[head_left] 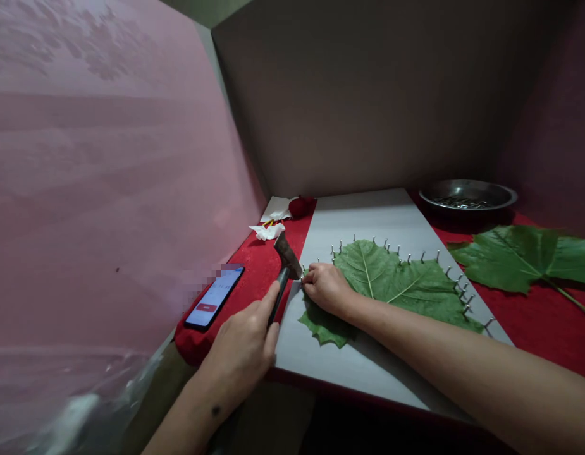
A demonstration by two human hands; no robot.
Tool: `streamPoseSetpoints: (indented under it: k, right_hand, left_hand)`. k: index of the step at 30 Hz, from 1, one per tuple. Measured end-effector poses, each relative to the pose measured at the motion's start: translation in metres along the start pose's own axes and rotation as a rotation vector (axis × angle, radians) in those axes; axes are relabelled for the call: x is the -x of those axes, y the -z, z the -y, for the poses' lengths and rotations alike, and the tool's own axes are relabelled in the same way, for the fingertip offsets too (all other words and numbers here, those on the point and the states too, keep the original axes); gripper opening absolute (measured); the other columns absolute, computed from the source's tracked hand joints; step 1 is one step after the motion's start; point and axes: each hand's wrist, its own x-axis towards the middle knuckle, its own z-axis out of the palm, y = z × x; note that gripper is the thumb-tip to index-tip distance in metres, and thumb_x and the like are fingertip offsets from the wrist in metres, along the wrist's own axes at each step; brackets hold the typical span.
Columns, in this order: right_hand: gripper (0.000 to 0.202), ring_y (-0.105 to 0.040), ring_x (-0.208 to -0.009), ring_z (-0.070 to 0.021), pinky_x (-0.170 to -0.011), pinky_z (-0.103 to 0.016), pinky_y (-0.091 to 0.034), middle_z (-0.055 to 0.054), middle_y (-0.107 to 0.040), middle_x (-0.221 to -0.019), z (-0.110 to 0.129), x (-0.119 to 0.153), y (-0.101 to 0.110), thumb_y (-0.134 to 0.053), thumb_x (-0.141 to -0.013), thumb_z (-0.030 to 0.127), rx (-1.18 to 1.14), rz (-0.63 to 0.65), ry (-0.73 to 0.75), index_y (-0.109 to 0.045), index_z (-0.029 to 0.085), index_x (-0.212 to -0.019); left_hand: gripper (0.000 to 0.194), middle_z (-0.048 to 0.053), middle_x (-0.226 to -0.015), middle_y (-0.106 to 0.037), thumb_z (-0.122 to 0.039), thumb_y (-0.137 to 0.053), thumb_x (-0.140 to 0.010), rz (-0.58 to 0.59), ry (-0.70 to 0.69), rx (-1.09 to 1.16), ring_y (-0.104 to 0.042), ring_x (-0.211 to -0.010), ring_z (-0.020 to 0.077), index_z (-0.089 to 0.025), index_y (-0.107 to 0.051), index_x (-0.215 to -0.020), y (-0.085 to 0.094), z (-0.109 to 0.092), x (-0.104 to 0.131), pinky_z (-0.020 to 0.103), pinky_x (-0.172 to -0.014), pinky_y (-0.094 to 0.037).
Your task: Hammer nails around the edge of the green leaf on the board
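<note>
My left hand (245, 338) is wrapped round the dark handle of a hammer (287, 256). The hammer's head hovers beside my right hand (327, 287), whose fingers are pinched on a small nail (302, 270) at the left edge of a large green leaf (406, 291). That leaf lies spread on a pale grey board (377, 215), partly covered by my right hand and forearm. Several upright or tilted nails (410, 259) stand along the leaf's far and right edges.
A red cloth (524, 316) shows on both sides of the board. On the left lie a phone (216, 297), crumpled white tissue (268, 232) and a round red thing (299, 207). To the right are a metal bowl (467, 206) of nails and a second leaf (515, 256). Pink sheeting (107, 221) hangs left.
</note>
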Motion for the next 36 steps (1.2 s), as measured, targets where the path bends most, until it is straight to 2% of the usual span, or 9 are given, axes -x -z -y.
streamPoseSetpoints:
  k: [2, 3, 7, 9, 18, 25, 29, 31, 36]
  right_hand:
    - [0.024, -0.059, -0.076, -0.0144, -0.064, -0.023, -0.037, -0.004, -0.067, -0.085, 0.000, 0.000, 0.000, -0.050, -0.078, 0.018, 0.005, 0.007, 0.001, -0.074, 0.022, -0.078]
    - [0.024, -0.059, -0.076, -0.0142, -0.065, -0.023, -0.037, -0.004, -0.067, -0.085, 0.000, 0.000, 0.000, -0.050, -0.078, 0.017, 0.005, 0.006, 0.004, -0.073, 0.021, -0.077]
    - [0.023, -0.058, -0.073, -0.0136, -0.063, -0.024, -0.036, -0.003, -0.066, -0.083, -0.001, -0.001, -0.001, -0.050, -0.077, 0.015, 0.009, -0.001, 0.032, -0.073, 0.021, -0.073]
    - [0.022, -0.057, -0.072, -0.0135, -0.061, -0.024, -0.035, -0.004, -0.066, -0.082, -0.001, 0.000, -0.001, -0.050, -0.077, 0.016, 0.023, 0.000, 0.046, -0.072, 0.020, -0.071]
    - [0.022, -0.056, -0.076, -0.0151, -0.061, -0.025, -0.034, -0.007, -0.065, -0.084, 0.002, 0.003, -0.002, -0.047, -0.082, 0.019, 0.121, 0.030, 0.047, -0.067, 0.017, -0.074]
    - [0.020, -0.057, -0.076, -0.0149, -0.061, -0.025, -0.034, -0.007, -0.065, -0.084, 0.003, 0.003, 0.001, -0.047, -0.081, 0.017, 0.120, 0.037, 0.054, -0.064, 0.017, -0.071]
    - [0.019, -0.057, -0.077, -0.0159, -0.062, -0.025, -0.034, -0.008, -0.066, -0.083, 0.002, 0.002, -0.002, -0.047, -0.081, 0.019, 0.117, 0.020, 0.034, -0.064, 0.017, -0.073]
    - [0.019, -0.058, -0.077, -0.0162, -0.061, -0.025, -0.034, -0.008, -0.066, -0.084, 0.001, 0.002, -0.003, -0.047, -0.081, 0.020, 0.118, 0.023, 0.023, -0.064, 0.017, -0.074]
    - [0.019, -0.057, -0.077, -0.0149, -0.060, -0.025, -0.033, -0.006, -0.066, -0.084, 0.001, 0.002, -0.003, -0.045, -0.081, 0.019, 0.112, 0.033, 0.035, -0.063, 0.018, -0.074]
  left_hand:
    - [0.054, 0.011, -0.111, -0.069, -0.017, -0.042, -0.082, 0.035, 0.018, 0.007, -0.064, -0.101, 0.0246, -0.014, -0.041, -0.136, 0.002, 0.001, -0.003, 0.037, -0.083, -0.052]
    - [0.054, 0.010, -0.112, -0.068, -0.019, -0.044, -0.082, 0.000, 0.003, 0.026, -0.064, -0.101, 0.0242, -0.015, -0.042, -0.135, 0.005, 0.000, -0.004, 0.036, -0.083, -0.052]
    - [0.052, 0.009, -0.123, -0.063, -0.026, -0.049, -0.084, -0.267, -0.121, 0.087, -0.061, -0.107, 0.0224, -0.016, -0.043, -0.135, 0.023, -0.006, 0.004, 0.030, -0.086, -0.051]
    - [0.052, 0.009, -0.124, -0.062, -0.025, -0.050, -0.084, -0.326, -0.166, 0.087, -0.061, -0.107, 0.0211, -0.016, -0.042, -0.135, 0.026, -0.009, 0.007, 0.028, -0.087, -0.050]
    - [0.051, 0.011, -0.111, -0.069, -0.023, -0.046, -0.085, -0.124, -0.100, 0.020, -0.066, -0.093, 0.0199, -0.011, -0.041, -0.135, 0.005, 0.000, 0.003, 0.029, -0.078, -0.052]
    - [0.050, 0.014, -0.116, -0.066, -0.025, -0.044, -0.086, -0.236, -0.121, 0.026, -0.064, -0.100, 0.0211, -0.009, -0.042, -0.134, 0.008, -0.005, 0.008, 0.029, -0.080, -0.051]
    - [0.053, 0.015, -0.112, -0.067, -0.019, -0.042, -0.084, -0.020, -0.048, -0.038, -0.064, -0.100, 0.0244, -0.011, -0.040, -0.136, -0.001, -0.004, -0.001, 0.037, -0.082, -0.052]
    - [0.054, 0.015, -0.108, -0.068, -0.017, -0.041, -0.083, 0.028, -0.021, -0.068, -0.064, -0.099, 0.0257, -0.011, -0.040, -0.136, 0.001, -0.005, -0.003, 0.039, -0.081, -0.052]
    - [0.052, 0.016, -0.108, -0.067, -0.026, -0.042, -0.086, -0.248, -0.123, -0.045, -0.063, -0.101, 0.0261, -0.009, -0.041, -0.135, 0.011, -0.010, 0.005, 0.035, -0.082, -0.052]
